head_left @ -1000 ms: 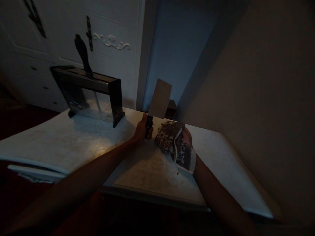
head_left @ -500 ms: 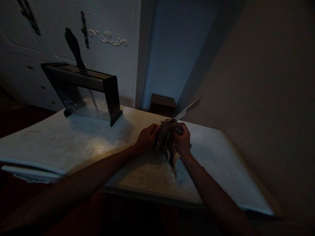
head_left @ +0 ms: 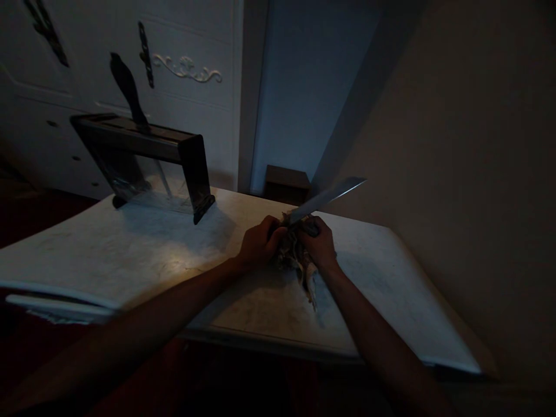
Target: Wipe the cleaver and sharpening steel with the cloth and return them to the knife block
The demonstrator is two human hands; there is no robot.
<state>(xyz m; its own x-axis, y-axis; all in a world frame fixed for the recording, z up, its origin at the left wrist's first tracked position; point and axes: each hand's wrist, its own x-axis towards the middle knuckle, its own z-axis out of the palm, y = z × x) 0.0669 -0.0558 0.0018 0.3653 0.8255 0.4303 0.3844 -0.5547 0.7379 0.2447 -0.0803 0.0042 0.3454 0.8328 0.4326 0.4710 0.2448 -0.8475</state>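
Note:
A knife (head_left: 328, 196) points up and to the right, its bare blade raised over the far edge of the table. My left hand (head_left: 262, 240) is closed at the blade's base, where the handle is hidden among fingers and cloth. My right hand (head_left: 320, 237) grips a crumpled dark cloth (head_left: 299, 258) bunched against the lower part of the blade. Pale-edged folds of that cloth hang between my hands toward the tabletop. Dim light hides exactly how the fingers wrap.
On the left of the white table (head_left: 143, 243) stands a knife block (head_left: 191, 153) with clear sides and a black-handled knife (head_left: 125, 84) in it. White cabinet doors (head_left: 195, 116) rise behind. A wall (head_left: 456, 145) borders the right side; a brown box-like piece (head_left: 286, 179) sits beyond the far edge.
More of the blade shows now; its flat side has turned into view and its tip sits farther right. The cloth has slid down toward the blade's base, and my hands are closer together.

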